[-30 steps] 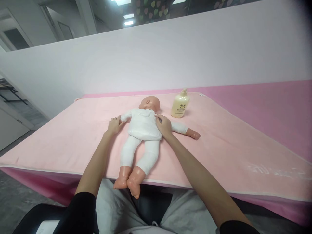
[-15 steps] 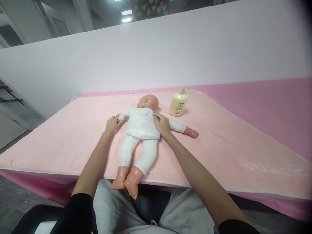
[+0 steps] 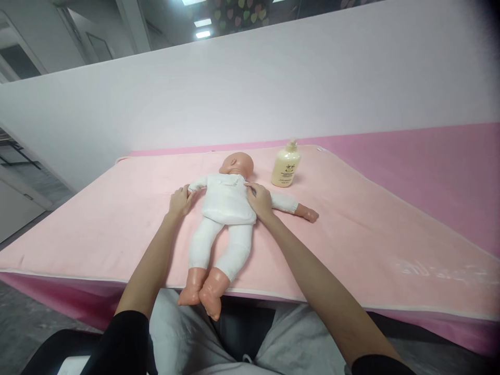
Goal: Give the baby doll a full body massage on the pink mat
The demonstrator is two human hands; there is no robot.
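Observation:
A baby doll (image 3: 226,205) in white clothes lies on its back on the pale pink mat (image 3: 351,229), head away from me, feet over the near edge. My left hand (image 3: 179,200) covers the end of the doll's arm on the left; whether it grips it I cannot tell. My right hand (image 3: 260,200) rests against the doll's shoulder and side on the right, fingers on the white top. The doll's other arm stretches out to the right of my right hand.
A cream pump bottle (image 3: 286,165) stands upright just right of the doll's head. A darker pink surface (image 3: 429,161) extends to the right. A white wall (image 3: 250,88) rises behind the mat. My knees sit below the near edge.
Both hands stay on the doll in nearly the same places. The view has shifted slightly; the doll has not visibly moved on the mat.

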